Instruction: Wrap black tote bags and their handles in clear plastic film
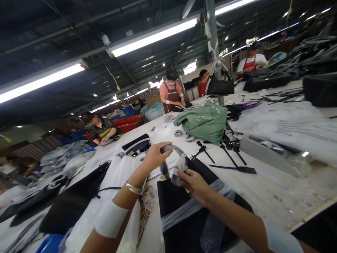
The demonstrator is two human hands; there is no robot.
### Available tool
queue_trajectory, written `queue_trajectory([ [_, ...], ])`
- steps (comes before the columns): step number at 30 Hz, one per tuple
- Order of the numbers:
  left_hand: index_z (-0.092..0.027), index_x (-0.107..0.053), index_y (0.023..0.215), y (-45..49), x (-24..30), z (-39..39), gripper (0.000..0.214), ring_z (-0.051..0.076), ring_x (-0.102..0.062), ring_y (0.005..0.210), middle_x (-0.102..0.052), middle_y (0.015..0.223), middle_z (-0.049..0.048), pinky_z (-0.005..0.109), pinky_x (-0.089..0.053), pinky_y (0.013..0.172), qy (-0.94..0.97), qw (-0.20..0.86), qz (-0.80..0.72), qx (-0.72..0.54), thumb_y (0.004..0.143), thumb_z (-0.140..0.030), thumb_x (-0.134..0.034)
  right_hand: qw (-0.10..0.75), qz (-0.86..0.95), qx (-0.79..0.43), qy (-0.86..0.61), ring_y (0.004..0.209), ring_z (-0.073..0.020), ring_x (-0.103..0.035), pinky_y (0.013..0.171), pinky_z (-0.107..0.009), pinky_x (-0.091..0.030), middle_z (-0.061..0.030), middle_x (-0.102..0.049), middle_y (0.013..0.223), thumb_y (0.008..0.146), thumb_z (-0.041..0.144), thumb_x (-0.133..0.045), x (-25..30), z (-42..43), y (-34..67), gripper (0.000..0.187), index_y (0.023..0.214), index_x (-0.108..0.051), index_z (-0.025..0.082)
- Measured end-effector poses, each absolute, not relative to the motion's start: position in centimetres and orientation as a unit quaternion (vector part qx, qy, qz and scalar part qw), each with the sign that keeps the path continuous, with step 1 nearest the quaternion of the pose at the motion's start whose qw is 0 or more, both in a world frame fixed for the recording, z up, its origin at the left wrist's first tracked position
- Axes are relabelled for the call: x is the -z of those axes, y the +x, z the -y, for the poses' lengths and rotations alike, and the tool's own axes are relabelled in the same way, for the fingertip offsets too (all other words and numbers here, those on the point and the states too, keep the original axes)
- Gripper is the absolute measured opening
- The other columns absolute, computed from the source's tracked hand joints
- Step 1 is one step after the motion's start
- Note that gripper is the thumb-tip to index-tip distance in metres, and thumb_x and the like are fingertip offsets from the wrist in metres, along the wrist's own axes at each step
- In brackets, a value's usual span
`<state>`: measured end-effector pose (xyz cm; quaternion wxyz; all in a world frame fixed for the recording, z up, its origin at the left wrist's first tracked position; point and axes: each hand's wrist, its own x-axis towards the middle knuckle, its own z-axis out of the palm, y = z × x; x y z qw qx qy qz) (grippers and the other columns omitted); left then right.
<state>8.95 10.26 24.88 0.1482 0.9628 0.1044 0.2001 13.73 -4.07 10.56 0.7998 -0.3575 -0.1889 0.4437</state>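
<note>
Bright table [252, 198], dim ceiling [65, 45], wide-angle tilt w/ soft bkgd.
Tube lights [155, 37] high above L hand [156, 154] blow out to near-white; ceiling around them v. dark. Windows [191, 67] beyond both hands burn out too. Table R of R hand [196, 184] gets even, diffuse light w/ faint shadows; deep shadow under its edge, low R of same hand. Black bag [189, 232] below R hand loses most detail, but clear film [181, 213] across it shows pale sheen. Small glint on clear plastic piece [304, 163] R of R hand, another on bracelet [133, 188] at L wrist. Hands fairly clear; far bkgd blurry, grainy. Edges stretch, esp. far L & R of hands.
</note>
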Motion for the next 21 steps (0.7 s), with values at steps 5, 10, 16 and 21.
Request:
queue_trajectory([
  [5,-0.016,-0.068,0.122,8.6,-25.2,-9.4,0.044,0.025,-0.066,0.109,-0.072,0.117,0.0067,0.037,-0.047,0.101,0.931,0.261,-0.107,-0.230,0.086,-0.041,-0.063,0.845,0.124,-0.428,-0.296,0.081,-0.0126,-0.061,0.070,-0.022,-0.048,-0.0019,-0.071,0.089,0.058,0.043,-0.090,-12.5,1.2,13.6,0.041,0.086,-0.074,0.018],
  [10,-0.018,-0.069,0.119,8.2,-24.3,-9.6,0.037,0.023,-0.063,0.115,-0.070,0.121,0.0063,0.038,-0.045,0.105,0.942,0.243,-0.065,-0.222,0.093,-0.038,-0.053,0.879,0.106,-0.396,-0.244,0.075,-0.0117,-0.057,0.071,-0.024,-0.047,0.0021,-0.067,0.081,0.055,0.040,-0.091,-14.7,-0.3,13.3,0.035,0.077,-0.073,0.020],
  [16,-0.019,-0.071,0.115,8.3,-23.2,-10.4,0.033,0.024,-0.068,0.106,-0.072,0.117,0.0061,0.038,-0.052,0.098,0.912,0.274,-0.106,-0.286,0.089,-0.035,-0.060,0.905,0.102,-0.347,-0.223,0.074,-0.0121,-0.055,0.072,-0.026,-0.046,0.0021,-0.066,0.081,0.060,0.038,-0.088,-15.5,-1.6,13.3,0.029,0.076,-0.071,0.020],
  [21,-0.022,-0.072,0.112,8.5,-23.0,-10.0,0.027,0.022,-0.066,0.106,-0.074,0.111,0.0042,0.038,-0.049,0.100,0.923,0.209,-0.091,-0.311,0.090,-0.031,-0.060,0.913,0.103,-0.333,-0.210,0.067,-0.0109,-0.052,0.070,-0.027,-0.046,0.0041,-0.062,0.072,0.060,0.034,-0.087,-15.9,-1.8,13.7,0.027,0.072,-0.068,0.020],
])
